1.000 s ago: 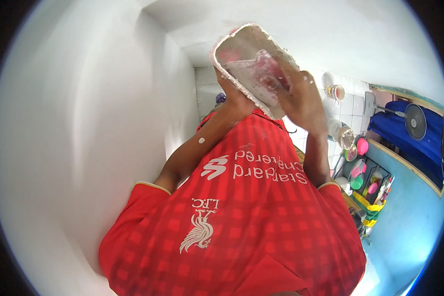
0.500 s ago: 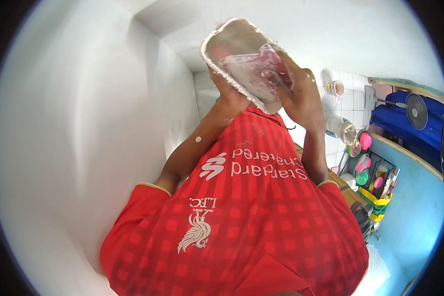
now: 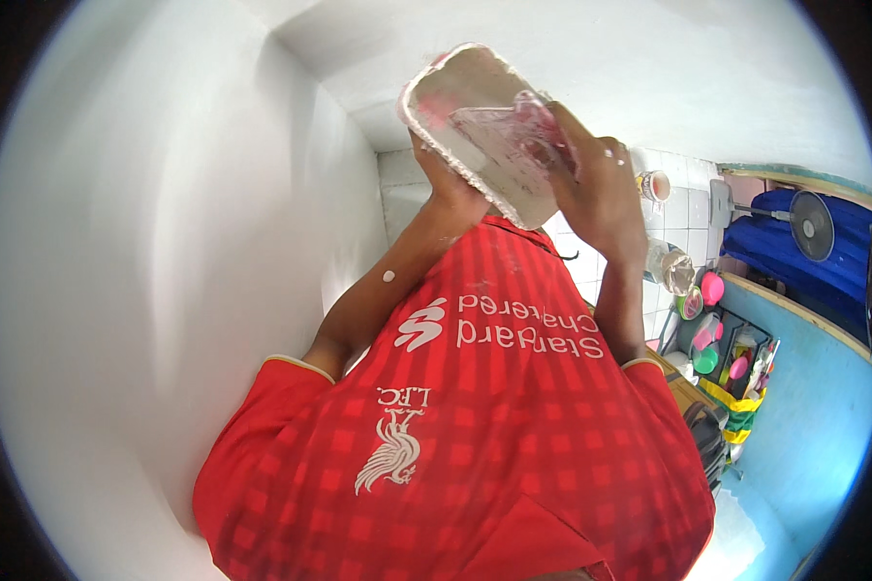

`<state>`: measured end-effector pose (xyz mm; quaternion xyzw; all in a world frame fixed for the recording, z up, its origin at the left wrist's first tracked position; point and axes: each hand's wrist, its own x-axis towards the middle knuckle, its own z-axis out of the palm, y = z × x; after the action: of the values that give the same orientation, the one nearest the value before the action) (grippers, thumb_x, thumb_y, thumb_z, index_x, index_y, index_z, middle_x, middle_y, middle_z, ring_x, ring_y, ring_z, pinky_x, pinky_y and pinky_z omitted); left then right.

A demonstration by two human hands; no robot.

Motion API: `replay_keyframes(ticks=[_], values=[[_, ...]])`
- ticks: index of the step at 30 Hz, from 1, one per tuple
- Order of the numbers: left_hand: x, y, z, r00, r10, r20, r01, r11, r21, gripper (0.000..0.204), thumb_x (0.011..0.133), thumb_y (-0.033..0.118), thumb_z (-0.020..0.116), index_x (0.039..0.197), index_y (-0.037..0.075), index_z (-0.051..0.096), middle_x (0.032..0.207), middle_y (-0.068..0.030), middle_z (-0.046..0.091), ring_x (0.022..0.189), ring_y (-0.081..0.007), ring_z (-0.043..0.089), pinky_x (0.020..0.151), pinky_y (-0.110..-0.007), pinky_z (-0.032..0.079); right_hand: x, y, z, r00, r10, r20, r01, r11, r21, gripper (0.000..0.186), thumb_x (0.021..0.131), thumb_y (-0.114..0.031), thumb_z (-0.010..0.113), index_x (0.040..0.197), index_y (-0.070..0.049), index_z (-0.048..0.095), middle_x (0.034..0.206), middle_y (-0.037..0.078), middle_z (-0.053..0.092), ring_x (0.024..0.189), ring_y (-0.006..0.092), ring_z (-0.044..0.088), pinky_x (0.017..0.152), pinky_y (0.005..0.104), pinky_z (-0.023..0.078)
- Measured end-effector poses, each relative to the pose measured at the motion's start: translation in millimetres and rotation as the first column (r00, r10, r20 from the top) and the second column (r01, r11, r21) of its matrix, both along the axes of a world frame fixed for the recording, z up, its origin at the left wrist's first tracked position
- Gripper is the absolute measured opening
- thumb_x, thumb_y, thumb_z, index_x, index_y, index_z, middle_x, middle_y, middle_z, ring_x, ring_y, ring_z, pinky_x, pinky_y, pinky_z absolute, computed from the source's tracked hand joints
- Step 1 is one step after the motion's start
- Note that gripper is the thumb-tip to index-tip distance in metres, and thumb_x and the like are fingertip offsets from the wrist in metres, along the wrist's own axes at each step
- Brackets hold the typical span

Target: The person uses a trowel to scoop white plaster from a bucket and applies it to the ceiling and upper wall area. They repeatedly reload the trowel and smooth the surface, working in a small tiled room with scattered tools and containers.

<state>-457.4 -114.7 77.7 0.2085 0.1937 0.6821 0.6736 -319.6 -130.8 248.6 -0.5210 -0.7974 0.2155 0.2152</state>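
Note:
Up in front of my chest I hold a rectangular tub (image 3: pixel 478 76) with its inside turned toward me. Thick white paste coats its rim and smears the inner walls. My left hand (image 3: pixel 450 191) is closed around the tub's left side, its fingers hidden behind it. In my right hand (image 3: pixel 599 189) is a flat, translucent pinkish scraper (image 3: pixel 502 136), smeared with white. Its blade reaches into the tub's opening. Specks of white paste dot my right hand and left forearm.
Smooth white walls rise at the left and ahead. On the white tiles at right stand a small tub (image 3: pixel 655 186) and a clear container (image 3: pixel 673 268). Beyond them are a dish rack (image 3: pixel 746 339) with pink and green items, and a grey fan (image 3: pixel 812 225).
The tub and the scraper have shifted slightly down and right in view. The scraper's blade has tilted a little inside the tub. Both hands keep their hold.

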Motion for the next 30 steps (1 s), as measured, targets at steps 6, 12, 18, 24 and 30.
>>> replay_keyframes(ticks=[6, 12, 18, 24, 30], values=[[-9.7, -1.3, -2.5, 0.936, -0.066, 0.345, 0.100, 0.992, -0.080, 0.055, 0.101, 0.057, 0.039, 0.136, 0.016, 0.053, 0.128, -0.0042, 0.058, 0.120, -0.0225, 0.057, 0.099, -0.041, 0.051, -15.1, -1.3, -36.3, 0.996, 0.083, -0.040, -0.081, 0.995, 0.053, 0.041, 0.090, -0.011, 0.065, 0.128, 0.002, 0.059, 0.096, 0.026, 0.070, 0.083, 0.0446, 0.067, 0.077, 0.0464, 0.053], [4.5, 5.3, -15.8, 0.946, -0.024, 0.324, 0.056, 0.995, -0.088, 0.055, 0.102, 0.056, 0.040, 0.136, 0.016, 0.052, 0.129, -0.0039, 0.057, 0.122, -0.0222, 0.055, 0.100, -0.042, 0.050, 1.4, 3.7, -20.7, 0.977, -0.018, -0.212, 0.000, 0.997, -0.081, 0.041, 0.091, -0.010, 0.065, 0.129, 0.003, 0.058, 0.092, 0.026, 0.070, 0.081, 0.0414, 0.069, 0.073, 0.0438, 0.052], [-5.9, 0.5, 4.0, 0.937, -0.015, 0.349, 0.048, 0.995, -0.087, 0.046, 0.103, 0.045, 0.044, 0.137, 0.014, 0.051, 0.129, -0.0042, 0.057, 0.121, -0.0213, 0.056, 0.100, -0.041, 0.051, -13.0, -0.9, -19.3, 0.996, 0.078, -0.046, -0.073, 0.992, 0.099, 0.042, 0.090, -0.009, 0.064, 0.131, 0.001, 0.057, 0.094, 0.028, 0.069, 0.084, 0.0437, 0.067, 0.075, 0.0475, 0.052], [-7.0, -0.5, 11.6, 0.913, -0.004, 0.408, 0.069, 0.987, -0.145, 0.043, 0.103, 0.041, 0.044, 0.136, 0.013, 0.051, 0.129, -0.0046, 0.056, 0.119, -0.0217, 0.057, 0.098, -0.042, 0.052, -13.2, -13.2, 5.9, 0.996, 0.012, -0.093, -0.016, 0.999, -0.049, 0.038, 0.091, -0.012, 0.068, 0.126, 0.003, 0.059, 0.086, 0.026, 0.069, 0.076, 0.0442, 0.068, 0.069, 0.0454, 0.053], [-6.1, 1.8, 11.5, 0.969, 0.033, 0.246, 0.009, 0.986, -0.165, 0.051, 0.101, 0.051, 0.043, 0.135, 0.014, 0.051, 0.130, -0.0050, 0.056, 0.118, -0.0231, 0.058, 0.098, -0.043, 0.052, -17.1, -10.9, -12.7, 0.996, 0.013, 0.084, -0.018, 0.998, 0.059, 0.041, 0.089, -0.008, 0.066, 0.127, 0.004, 0.057, 0.086, 0.024, 0.071, 0.079, 0.0466, 0.067, 0.074, 0.0494, 0.053]])
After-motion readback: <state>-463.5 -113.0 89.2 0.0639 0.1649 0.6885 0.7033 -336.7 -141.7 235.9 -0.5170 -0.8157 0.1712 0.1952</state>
